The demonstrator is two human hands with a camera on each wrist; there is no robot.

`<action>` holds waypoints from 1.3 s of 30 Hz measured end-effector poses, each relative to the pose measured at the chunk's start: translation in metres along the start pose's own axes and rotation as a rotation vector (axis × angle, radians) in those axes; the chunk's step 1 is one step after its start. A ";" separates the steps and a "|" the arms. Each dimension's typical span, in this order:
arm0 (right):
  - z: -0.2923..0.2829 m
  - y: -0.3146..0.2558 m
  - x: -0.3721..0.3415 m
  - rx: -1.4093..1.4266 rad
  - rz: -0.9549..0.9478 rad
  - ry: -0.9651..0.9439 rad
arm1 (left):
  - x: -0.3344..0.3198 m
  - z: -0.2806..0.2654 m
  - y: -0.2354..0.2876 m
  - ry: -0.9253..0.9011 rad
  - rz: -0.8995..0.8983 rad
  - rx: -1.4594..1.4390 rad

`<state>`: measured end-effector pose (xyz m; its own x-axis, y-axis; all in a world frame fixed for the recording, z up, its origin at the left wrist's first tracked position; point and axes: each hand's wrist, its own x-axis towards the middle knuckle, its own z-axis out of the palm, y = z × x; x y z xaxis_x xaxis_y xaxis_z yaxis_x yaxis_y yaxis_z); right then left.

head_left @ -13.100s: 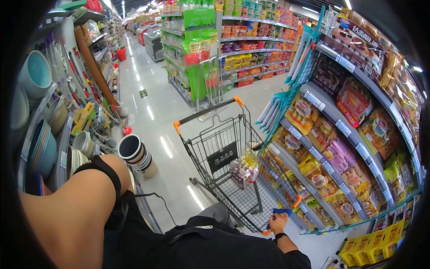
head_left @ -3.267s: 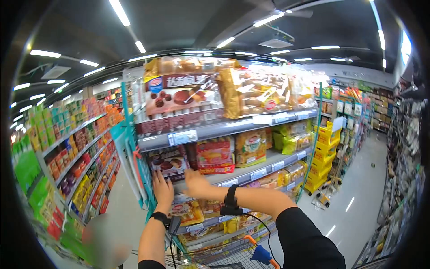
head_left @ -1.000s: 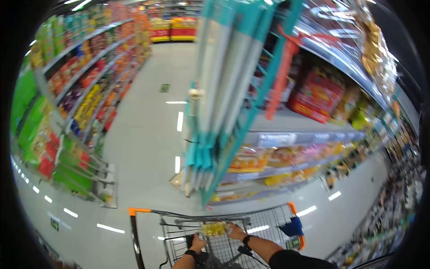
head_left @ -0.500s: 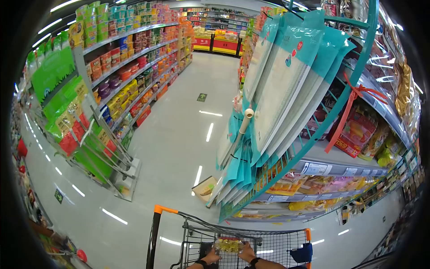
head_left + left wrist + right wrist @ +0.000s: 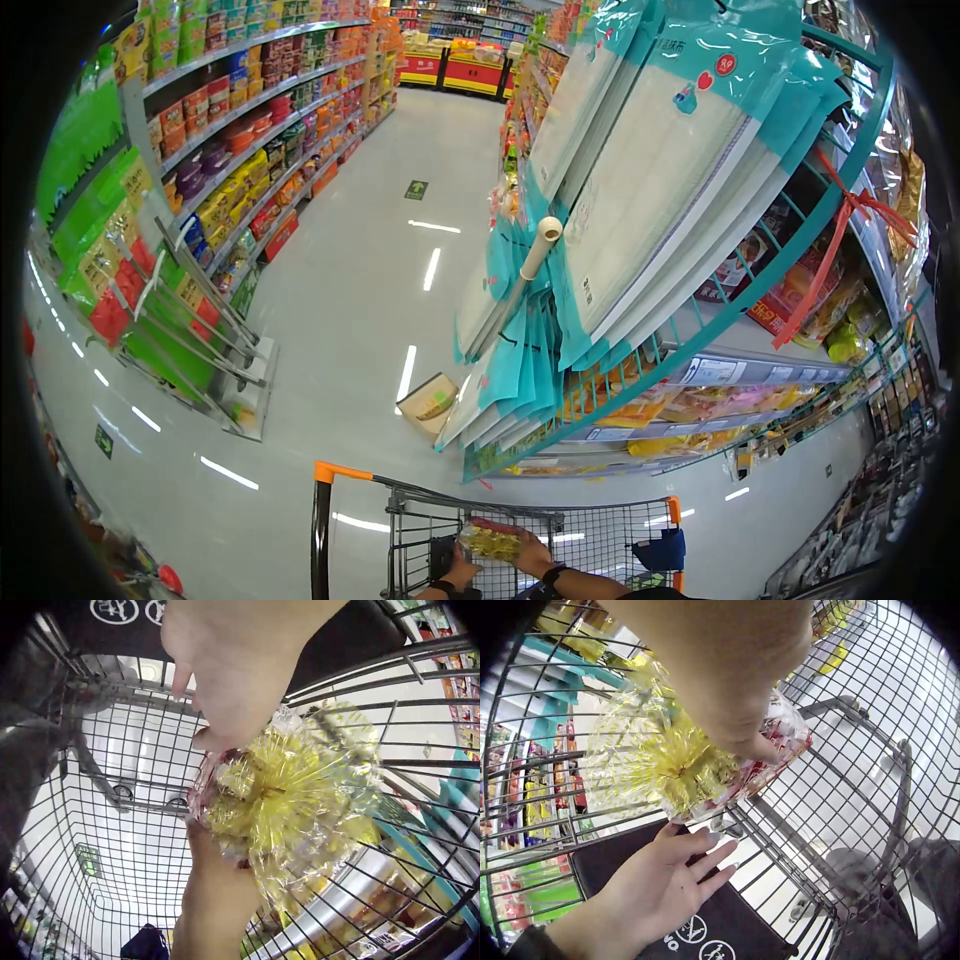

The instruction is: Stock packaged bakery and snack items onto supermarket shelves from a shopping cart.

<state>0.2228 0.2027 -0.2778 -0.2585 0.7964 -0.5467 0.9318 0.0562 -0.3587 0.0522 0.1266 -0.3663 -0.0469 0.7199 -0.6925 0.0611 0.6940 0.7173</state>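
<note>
A clear plastic package with a crinkled yellow end [image 5: 490, 541] is between both hands, inside the wire shopping cart [image 5: 610, 520]. My right hand [image 5: 534, 556] grips one side of it; in the right wrist view the thumb of that hand [image 5: 735, 690] lies over the package's red-and-white part [image 5: 776, 750]. My left hand [image 5: 459, 572] is at the other side. Its palm and straight fingers show in the right wrist view, the hand [image 5: 660, 889] touching the package's lower edge. The yellow wrap [image 5: 300, 795] fans out beside both hands in the left wrist view.
Teal-and-white hanging packs [image 5: 650, 190] and a pale pole [image 5: 540, 250] stand at the shelf end ahead. Stocked shelves [image 5: 250, 130] line the left. A black panel [image 5: 630, 862] is at the cart's handle side; a blue item [image 5: 660, 550] hangs on its right edge.
Both hands have gone from the shelf packs down into the cart, with the yellow-wrapped package between them. Over the last half second the package has tilted, and the cart shows slightly further left.
</note>
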 end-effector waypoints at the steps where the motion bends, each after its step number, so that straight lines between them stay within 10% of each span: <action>1: 0.007 0.003 0.003 -0.027 0.011 -0.011 | 0.005 0.003 -0.006 -0.019 0.020 -0.044; 9: -0.004 -0.012 -0.016 -0.081 -0.041 0.039 | -0.012 -0.007 0.037 -0.047 0.084 -0.198; 12: 0.043 0.025 0.006 -0.137 -0.111 0.068 | 0.034 0.017 -0.027 -0.001 0.178 -0.226; 22: 0.022 0.011 -0.026 -0.094 -0.243 0.045 | -0.012 0.003 0.040 -0.080 -0.198 -0.414; 26: -0.047 -0.023 -0.076 -0.062 -0.318 0.044 | -0.068 0.003 0.087 0.037 0.023 -0.314; 29: -0.066 -0.013 -0.117 -0.016 -0.358 0.181 | -0.028 0.002 0.034 0.131 0.594 0.113; 31: -0.096 -0.014 -0.150 -0.027 -0.445 0.304 | -0.099 -0.002 0.090 0.078 0.455 -0.057; 39: -0.268 -0.023 -0.372 0.334 -0.986 0.945 | -0.424 0.057 0.238 0.358 1.175 -0.224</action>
<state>0.3662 0.0664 0.1371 -0.3705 0.6199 0.6917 0.3320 0.7839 -0.5247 0.1436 -0.0141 0.0939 -0.3499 0.8421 0.4103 0.0802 -0.4095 0.9088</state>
